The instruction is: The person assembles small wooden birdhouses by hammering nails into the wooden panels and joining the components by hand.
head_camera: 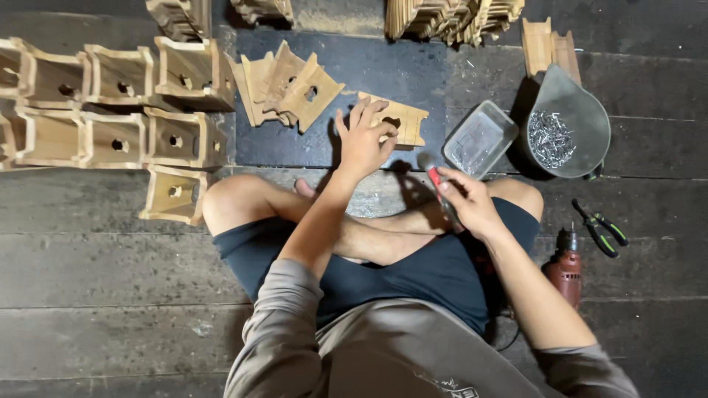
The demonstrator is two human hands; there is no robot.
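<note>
I log: left hand, fingers spread, reaches onto a cut wooden panel just ahead; right hand grips a hammer. Assembled wooden boxes sit far left (loose panels remain).

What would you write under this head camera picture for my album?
Seated cross-legged, a person reaches their left hand to a wooden piece while their right hand holds a hammer.
</note>
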